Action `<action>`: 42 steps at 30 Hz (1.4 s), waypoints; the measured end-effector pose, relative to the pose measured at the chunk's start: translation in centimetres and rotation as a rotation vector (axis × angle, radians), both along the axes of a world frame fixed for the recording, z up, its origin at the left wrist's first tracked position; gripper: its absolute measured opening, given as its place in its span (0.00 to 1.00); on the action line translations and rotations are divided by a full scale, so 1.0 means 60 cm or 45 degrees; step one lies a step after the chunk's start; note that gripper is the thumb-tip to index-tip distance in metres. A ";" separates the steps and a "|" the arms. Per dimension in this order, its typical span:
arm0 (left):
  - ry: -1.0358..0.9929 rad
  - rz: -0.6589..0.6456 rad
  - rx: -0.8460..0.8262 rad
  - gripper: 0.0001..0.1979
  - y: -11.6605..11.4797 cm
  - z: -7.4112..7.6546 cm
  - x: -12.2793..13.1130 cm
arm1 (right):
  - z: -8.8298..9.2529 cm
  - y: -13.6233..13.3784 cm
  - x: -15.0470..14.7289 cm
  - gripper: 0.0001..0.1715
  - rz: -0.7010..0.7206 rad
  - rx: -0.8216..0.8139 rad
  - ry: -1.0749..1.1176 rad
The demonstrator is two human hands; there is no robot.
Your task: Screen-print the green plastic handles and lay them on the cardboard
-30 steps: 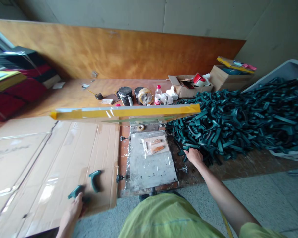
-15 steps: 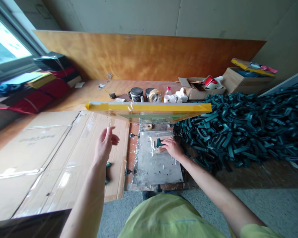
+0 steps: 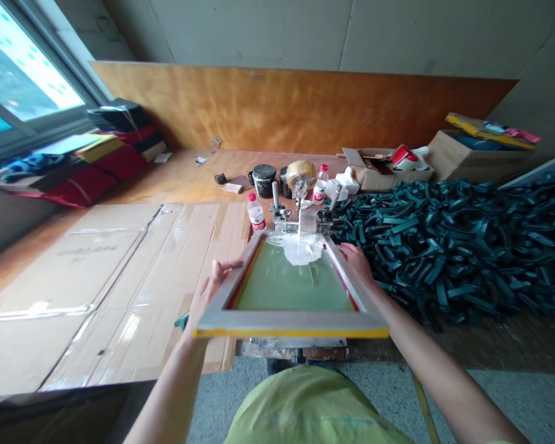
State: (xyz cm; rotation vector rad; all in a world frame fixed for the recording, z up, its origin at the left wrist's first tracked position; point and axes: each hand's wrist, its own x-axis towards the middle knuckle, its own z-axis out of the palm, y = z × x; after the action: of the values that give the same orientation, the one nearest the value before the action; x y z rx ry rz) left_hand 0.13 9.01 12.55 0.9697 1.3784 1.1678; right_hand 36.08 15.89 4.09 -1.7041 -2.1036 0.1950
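A screen-printing frame (image 3: 290, 322) with green mesh lies lowered nearly flat over the print base in front of me. White ink (image 3: 300, 248) is pooled at the mesh's far end. My left hand (image 3: 211, 290) holds the frame's left rail, fingers curled over it. My right hand (image 3: 355, 262) rests on the right rail, fingers over its edge. A green plastic handle (image 3: 182, 320) lies on the cardboard, just left of my left wrist, mostly hidden.
A large heap of dark green plastic handles (image 3: 462, 240) fills the table's right side. Flattened cardboard (image 3: 97, 271) covers the left. Behind the frame stand ink tins (image 3: 264, 179), a tape roll (image 3: 300, 172), two small bottles (image 3: 256, 213) and cardboard boxes (image 3: 472, 154).
The frame has swung down from raised to nearly flat. My right hand left the green handle on the base and went to the right rail; my left hand took the left rail.
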 end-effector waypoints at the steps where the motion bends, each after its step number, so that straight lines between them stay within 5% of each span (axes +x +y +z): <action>1: 0.009 -0.054 -0.114 0.33 -0.019 -0.021 -0.004 | 0.013 0.014 0.005 0.23 -0.042 0.051 0.040; 5: 0.031 -0.103 -0.279 0.45 -0.063 -0.118 -0.001 | 0.059 0.071 -0.044 0.31 0.074 0.186 0.093; 8: 0.030 -0.078 -0.253 0.48 -0.065 -0.178 0.004 | 0.069 0.100 -0.102 0.28 0.196 0.049 -0.129; 13: -0.015 -0.083 -0.273 0.42 -0.063 -0.211 0.001 | 0.046 0.089 -0.135 0.06 0.187 -0.172 -0.370; 19: -0.043 -0.098 -0.302 0.39 -0.068 -0.218 0.000 | 0.031 -0.006 -0.117 0.14 0.605 -0.107 -0.419; 23: -0.091 -0.087 -0.288 0.38 -0.069 -0.216 0.005 | 0.057 -0.008 -0.100 0.10 0.815 -0.107 -0.372; 29: -0.065 -0.060 -0.296 0.38 -0.069 -0.197 0.008 | 0.042 0.002 -0.118 0.12 0.561 0.045 -0.312; 34: -0.029 -0.016 -0.313 0.41 -0.070 -0.174 0.014 | 0.023 -0.036 -0.104 0.13 0.724 0.101 -0.255; 37: -0.005 -0.010 -0.344 0.43 -0.069 -0.151 0.016 | 0.052 0.001 -0.103 0.12 0.607 0.052 -0.166; 42: -0.091 -0.055 -0.340 0.43 -0.062 -0.093 0.004 | 0.107 0.109 -0.117 0.35 0.272 -0.051 -0.230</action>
State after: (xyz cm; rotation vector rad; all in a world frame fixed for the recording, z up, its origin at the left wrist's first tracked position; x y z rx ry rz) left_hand 0.36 5.31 6.99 0.7569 1.4071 0.9485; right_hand 29.07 22.42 10.54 -1.5690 -2.4309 0.1516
